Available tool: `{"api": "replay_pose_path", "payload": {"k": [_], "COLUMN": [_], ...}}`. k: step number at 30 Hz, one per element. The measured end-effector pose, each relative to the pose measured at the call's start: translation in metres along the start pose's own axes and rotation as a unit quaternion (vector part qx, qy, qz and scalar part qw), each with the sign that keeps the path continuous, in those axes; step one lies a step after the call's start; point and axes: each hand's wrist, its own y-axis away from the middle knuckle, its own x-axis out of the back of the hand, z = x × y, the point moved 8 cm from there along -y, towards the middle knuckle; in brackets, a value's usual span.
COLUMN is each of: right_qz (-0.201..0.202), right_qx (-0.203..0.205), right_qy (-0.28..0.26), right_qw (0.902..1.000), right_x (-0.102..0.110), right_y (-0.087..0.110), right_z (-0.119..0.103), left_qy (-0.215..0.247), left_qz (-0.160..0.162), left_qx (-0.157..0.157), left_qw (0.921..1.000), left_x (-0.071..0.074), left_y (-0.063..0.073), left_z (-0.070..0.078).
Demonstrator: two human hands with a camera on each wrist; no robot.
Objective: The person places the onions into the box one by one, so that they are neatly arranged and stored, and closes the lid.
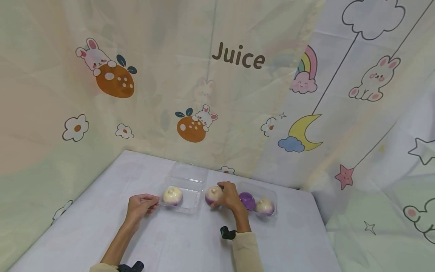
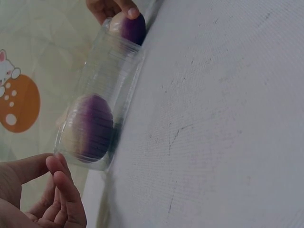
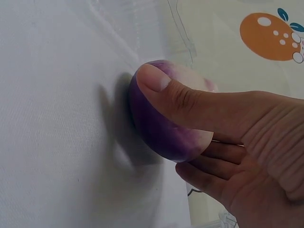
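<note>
My right hand [image 1: 229, 197] grips a round purple-and-cream turnip [image 1: 212, 195], thumb on one side and fingers on the other. In the right wrist view this turnip [image 3: 164, 116] is held just off the white tabletop. At the left, my left hand [image 1: 141, 206] pinches the near-left rim of a clear plastic clamshell container [image 1: 190, 206] between thumb and fingertips. The container's lid is folded back, away from me. Inside its left half sits another turnip [image 2: 90, 128]; the right half holds nothing. The held turnip is outside, to the container's right.
Right of my right hand stands a second clear container [image 1: 272, 192] holding two more turnips, one purple side up [image 1: 247, 201] and one cream side up [image 1: 265, 207]. A printed curtain [image 1: 153, 75] hangs behind the white table [image 1: 190, 241].
</note>
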Motion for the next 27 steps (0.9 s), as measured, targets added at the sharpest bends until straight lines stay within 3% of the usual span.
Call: {"api": "replay_pose_path", "payload": {"k": [18,25,27], "right_qz": [-0.009,0.001,-0.003], "right_qx": [0.018,0.044,0.035], "right_qy": [0.001,0.024,0.022], "right_qw": [0.9998,0.9987,0.9991], "right_x": [-0.001,-0.028,-0.031], "right_y": [0.001,-0.029,-0.032], "right_z": [-0.002,0.049,0.057], "left_qy": [0.003,0.001,0.001], "left_qz": [-0.001,0.002,0.002], "left_qx": [0.000,-0.001,-0.001], "left_qw": [1.0000,1.0000,1.0000], "left_x": [0.000,0.000,0.000], "left_y": [0.000,0.001,0.001], "left_z": [0.000,0.000,0.000]}}
